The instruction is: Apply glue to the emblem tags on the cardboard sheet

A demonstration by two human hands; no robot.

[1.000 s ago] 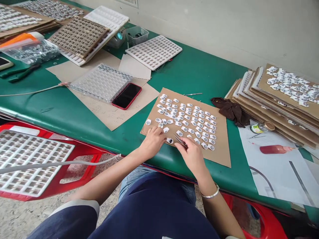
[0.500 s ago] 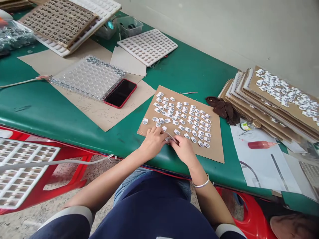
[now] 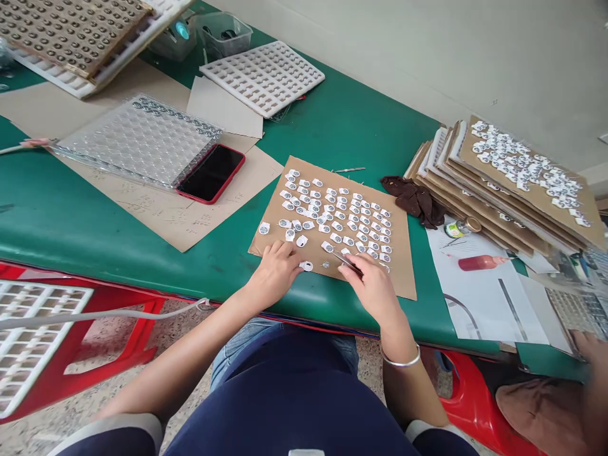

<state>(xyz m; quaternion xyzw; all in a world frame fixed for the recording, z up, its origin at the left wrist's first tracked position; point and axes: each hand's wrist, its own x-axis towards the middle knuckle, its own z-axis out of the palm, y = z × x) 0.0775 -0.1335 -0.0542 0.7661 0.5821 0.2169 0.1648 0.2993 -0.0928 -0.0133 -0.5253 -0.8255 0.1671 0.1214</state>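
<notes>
On a brown cardboard sheet (image 3: pixel 399 278) lie many small white tabbed pieces, most bearing a round dark-patterned disc. My left hand (image 3: pixel 274 272) rests at the sheet's front left edge, thumb and finger closed on the end of a white tabbed piece (image 3: pixel 308 266) without a patterned disc. Metal tweezers (image 3: pixel 342 258) are pinched in my right hand (image 3: pixel 368 282), pointing left. Between the hands a loose patterned disc (image 3: pixel 325 265) lies on the cardboard. Another white piece without a patterned disc (image 3: pixel 302 241) sits just above my left hand.
A phone (image 3: pixel 211 174) and clear blister tray (image 3: pixel 137 142) lie left. Stacked boards (image 3: pixel 498 190), a brown glove (image 3: pixel 415 201), a glass jar (image 3: pixel 463 227) and a red bottle (image 3: pixel 479 263) are right. Another person's hand (image 3: pixel 589 345) shows at the right edge.
My hands have moved apart; the right hand with the tweezers shifted right. A bare disc now shows on the cardboard between them. A person's hand has appeared at the right edge.
</notes>
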